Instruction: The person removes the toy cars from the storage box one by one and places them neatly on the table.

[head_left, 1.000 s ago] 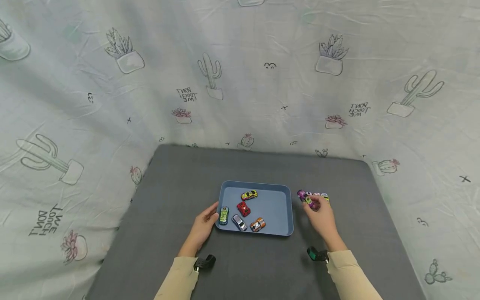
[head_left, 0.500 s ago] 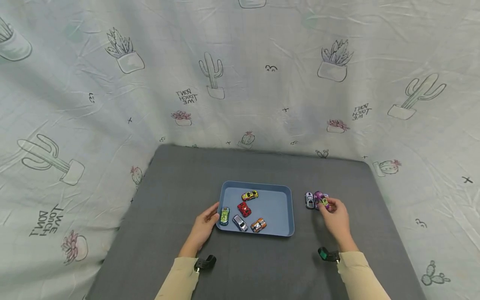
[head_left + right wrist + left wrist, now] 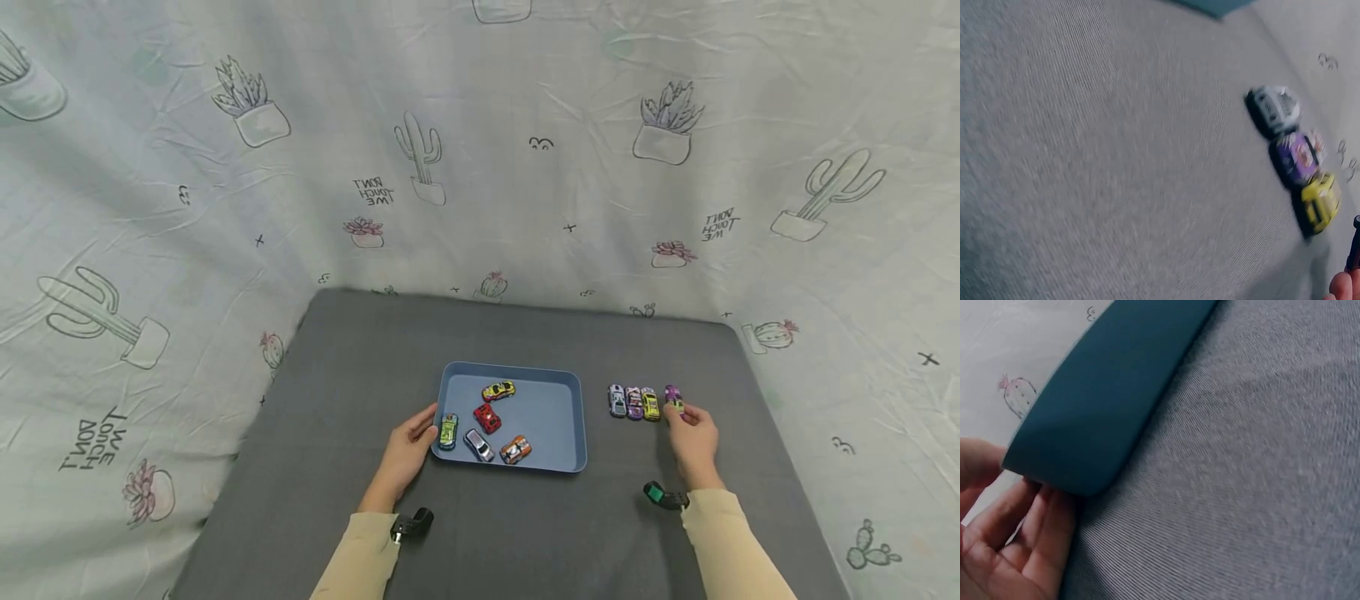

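Observation:
My right hand [image 3: 694, 442] pinches a purple and yellow-green toy car [image 3: 673, 397] by its near end, right of a row of three toy cars. That row holds a white car [image 3: 617, 401], a purple and white car [image 3: 634, 403] and a yellow car [image 3: 651, 403], side by side. In the right wrist view only fingertips [image 3: 1342, 286] and a dark sliver of the held car show. My left hand [image 3: 405, 454] holds the blue tray [image 3: 555, 417] at its near left corner; the left wrist view shows fingers against the tray's outer wall [image 3: 1097, 406].
Inside the tray lie several toy cars: a yellow one [image 3: 498, 390], a red one [image 3: 487, 418], a green one [image 3: 447, 432], a silver one [image 3: 479, 446] and an orange one [image 3: 516, 450]. A grey cloth-covered table [image 3: 510, 533] meets a cactus-print curtain [image 3: 480, 167] behind.
My right hand has carried the purple toy car rightward, past the other cars, to the row's right side. The left hand and the tray have stayed in place.

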Tool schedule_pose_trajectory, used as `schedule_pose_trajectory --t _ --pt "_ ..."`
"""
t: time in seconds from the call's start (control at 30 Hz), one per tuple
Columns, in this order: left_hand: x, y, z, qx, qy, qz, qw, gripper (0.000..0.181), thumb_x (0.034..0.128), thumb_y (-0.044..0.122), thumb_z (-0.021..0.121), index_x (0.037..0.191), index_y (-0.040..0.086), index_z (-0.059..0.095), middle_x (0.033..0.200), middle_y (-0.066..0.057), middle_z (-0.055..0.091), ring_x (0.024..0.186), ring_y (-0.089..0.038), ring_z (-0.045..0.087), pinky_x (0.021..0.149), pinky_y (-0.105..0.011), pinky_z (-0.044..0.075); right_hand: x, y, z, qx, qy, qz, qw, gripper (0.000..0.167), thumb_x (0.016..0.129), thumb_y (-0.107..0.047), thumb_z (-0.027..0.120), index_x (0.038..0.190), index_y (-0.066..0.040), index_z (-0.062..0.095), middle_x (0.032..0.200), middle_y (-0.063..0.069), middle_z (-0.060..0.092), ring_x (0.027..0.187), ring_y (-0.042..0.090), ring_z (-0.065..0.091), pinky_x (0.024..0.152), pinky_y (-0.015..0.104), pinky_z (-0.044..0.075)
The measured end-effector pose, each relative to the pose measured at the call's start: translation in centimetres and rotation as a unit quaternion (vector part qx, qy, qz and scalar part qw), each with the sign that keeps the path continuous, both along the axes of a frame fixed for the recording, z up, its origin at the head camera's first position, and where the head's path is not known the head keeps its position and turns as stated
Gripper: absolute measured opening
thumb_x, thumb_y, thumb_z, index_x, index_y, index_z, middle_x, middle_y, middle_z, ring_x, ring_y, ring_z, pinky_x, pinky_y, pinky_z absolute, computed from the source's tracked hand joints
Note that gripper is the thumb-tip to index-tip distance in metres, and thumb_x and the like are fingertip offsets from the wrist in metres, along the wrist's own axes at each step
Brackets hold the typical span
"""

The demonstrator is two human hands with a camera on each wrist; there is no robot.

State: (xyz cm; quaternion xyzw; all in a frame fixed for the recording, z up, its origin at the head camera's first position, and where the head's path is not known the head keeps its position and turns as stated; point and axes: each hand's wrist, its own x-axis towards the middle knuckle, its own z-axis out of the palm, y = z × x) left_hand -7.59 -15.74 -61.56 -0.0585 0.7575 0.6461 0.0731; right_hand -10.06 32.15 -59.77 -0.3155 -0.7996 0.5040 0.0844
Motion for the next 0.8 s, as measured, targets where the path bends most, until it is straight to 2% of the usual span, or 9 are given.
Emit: schedule_pose_trajectory --t 0.17,0.3,0.53,0.8 --pt "-0.1 0.2 0.3 0.001 0.003 0.008 1.0 0.042 0.0981 0.009 0.057 0.139 0.016 0.054 0.135 -0.013 0.056 0.126 -0.026 0.05 0.103 -0.044 0.041 -0.2 0.7 -0.6 0.005 -0.014 0.008 0.9999 0.061 0.095 -0.04 0.057 0.131 0.009 0.048 0.117 0.019 0.05 0.098 0.024 0.047 0.068 0.022 0.042" --pt "-0.1 0.4 0.5 -0.008 -0.006 0.023 0.9997 0.04 0.0976 0.008 0.058 0.137 0.017 0.056 0.131 -0.013 0.059 0.123 -0.025 0.054 0.1 -0.045 0.044 -0.2 0.9 -1.0 0.013 -0.018 0.018 0.9996 0.064 0.095 -0.043 0.056 0.133 0.009 0.047 0.119 0.021 0.05 0.1 0.025 0.047 0.071 0.025 0.042" --pt "-0.3 0.7 0.6 0.0 -0.017 0.041 0.999 0.039 0.0976 0.009 0.058 0.136 0.015 0.057 0.127 -0.012 0.062 0.119 -0.023 0.056 0.098 -0.042 0.045 -0.1 1.1 -1.5 0.031 -0.014 0.013 0.9993 0.062 0.095 -0.043 0.059 0.13 0.007 0.05 0.115 0.018 0.052 0.095 0.021 0.048 0.067 0.019 0.04" --pt "-0.3 0.9 1.0 -0.01 -0.027 0.055 0.9981 0.037 0.0978 0.01 0.058 0.135 0.016 0.058 0.129 -0.012 0.06 0.12 -0.023 0.056 0.097 -0.041 0.046 -0.5 0.8 -1.5 0.036 -0.005 0.018 0.9992 0.054 0.094 -0.036 0.062 0.127 0.007 0.053 0.112 0.017 0.054 0.092 0.02 0.047 0.066 0.02 0.039"
